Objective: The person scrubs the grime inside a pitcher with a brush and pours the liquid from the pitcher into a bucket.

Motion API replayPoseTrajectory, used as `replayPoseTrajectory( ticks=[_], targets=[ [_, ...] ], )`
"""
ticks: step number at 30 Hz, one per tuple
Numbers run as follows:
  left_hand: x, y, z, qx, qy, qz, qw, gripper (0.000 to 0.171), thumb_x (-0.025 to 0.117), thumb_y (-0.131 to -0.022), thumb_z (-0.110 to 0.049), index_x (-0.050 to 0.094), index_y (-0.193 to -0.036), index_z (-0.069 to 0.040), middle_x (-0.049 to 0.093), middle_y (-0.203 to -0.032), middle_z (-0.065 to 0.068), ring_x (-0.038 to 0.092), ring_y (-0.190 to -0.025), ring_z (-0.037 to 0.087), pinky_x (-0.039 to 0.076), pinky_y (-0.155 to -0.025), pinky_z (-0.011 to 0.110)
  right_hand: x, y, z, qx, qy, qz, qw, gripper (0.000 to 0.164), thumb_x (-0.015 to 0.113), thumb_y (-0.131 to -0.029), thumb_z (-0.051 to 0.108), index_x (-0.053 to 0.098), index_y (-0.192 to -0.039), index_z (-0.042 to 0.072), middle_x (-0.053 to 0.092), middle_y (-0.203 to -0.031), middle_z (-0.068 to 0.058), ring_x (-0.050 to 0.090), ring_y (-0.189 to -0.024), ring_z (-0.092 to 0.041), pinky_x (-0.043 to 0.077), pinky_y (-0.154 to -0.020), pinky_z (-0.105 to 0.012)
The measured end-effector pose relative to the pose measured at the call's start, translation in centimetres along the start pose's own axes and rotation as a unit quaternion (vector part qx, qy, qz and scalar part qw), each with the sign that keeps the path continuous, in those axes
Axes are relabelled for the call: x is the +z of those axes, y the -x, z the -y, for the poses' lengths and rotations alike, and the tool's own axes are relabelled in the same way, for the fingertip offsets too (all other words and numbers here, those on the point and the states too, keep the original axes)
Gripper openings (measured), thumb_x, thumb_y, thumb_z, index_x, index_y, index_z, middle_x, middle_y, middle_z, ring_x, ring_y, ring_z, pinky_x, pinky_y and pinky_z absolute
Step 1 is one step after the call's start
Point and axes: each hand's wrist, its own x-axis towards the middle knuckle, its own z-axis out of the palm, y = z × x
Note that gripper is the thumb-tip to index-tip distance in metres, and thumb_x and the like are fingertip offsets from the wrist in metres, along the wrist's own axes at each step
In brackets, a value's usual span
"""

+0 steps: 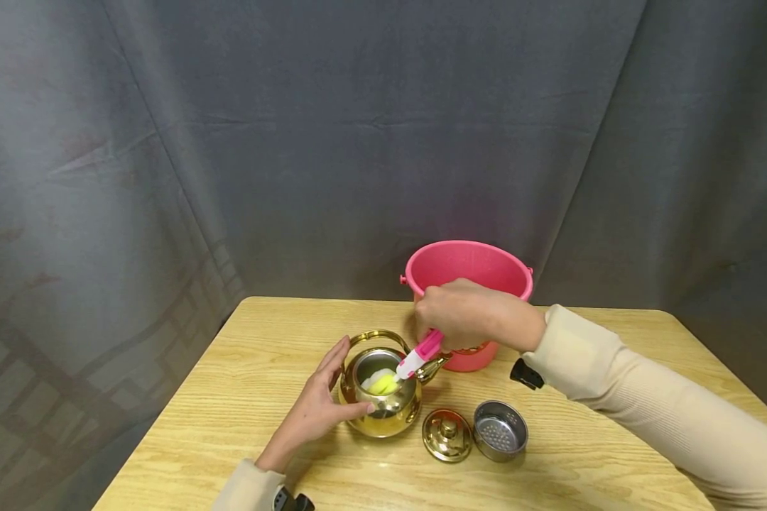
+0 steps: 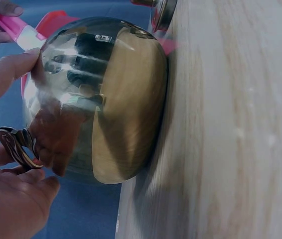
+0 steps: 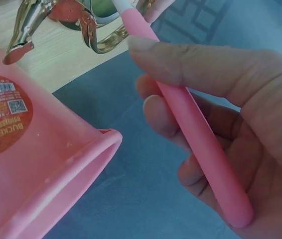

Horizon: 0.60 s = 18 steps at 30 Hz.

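A shiny gold teapot (image 1: 383, 424) stands upright on the table with its top uncovered. My left hand (image 1: 315, 408) holds it from the left, thumb on the front of the body and fingers by the base of the handle. In my right hand (image 1: 463, 312) is a sponge brush (image 1: 415, 359) with a pink handle and white neck. The right wrist view shows thumb and fingers wrapped about that handle (image 3: 196, 129). The brush's yellow and white sponge head (image 1: 383, 383) is inside the teapot's mouth; its lower part is hidden.
Right of the teapot lie its gold lid (image 1: 447, 434) and a round metal strainer (image 1: 500, 430), side by side. Behind, a pink bucket (image 1: 469, 264) stands near the far edge of the wooden table (image 1: 230, 397), partly covered by my right hand. Grey curtains (image 1: 371, 142) hang beyond.
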Motion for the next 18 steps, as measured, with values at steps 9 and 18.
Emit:
replayPoseTrajectory(
  ticks=[9, 18],
  targets=[
    [0.05, -0.06, 0.0, 0.004, -0.001, 0.001, 1.0, 0.11, 0.089, -0.068, -0.025, 0.024, -0.153, -0.005, 0.017, -0.159, 0.003, 0.02, -0.142, 0.028, 0.021, -0.113, 0.044, -0.15, -0.16, 0.1, -0.006, 0.038, -0.018, 0.999, 0.028, 0.08, -0.075, 0.002, 0.065, -0.063, 0.023, 0.055, -0.067, 0.009, 0.049, -0.06, -0.014, 0.047, -0.051, -0.026],
    [0.12, -0.08, 0.15, 0.003, -0.006, 0.0, 1.0, 0.109, 0.089, -0.069, -0.027, 0.024, -0.153, -0.007, 0.018, -0.159, 0.002, 0.02, -0.142, 0.029, 0.022, -0.113, 0.047, -0.14, -0.35, 0.19, -0.028, 0.096, -0.058, 0.993, 0.029, 0.079, -0.073, -0.002, 0.072, -0.073, 0.026, 0.067, -0.08, 0.01, 0.058, -0.073, -0.011, 0.049, -0.067, -0.031]
  ],
)
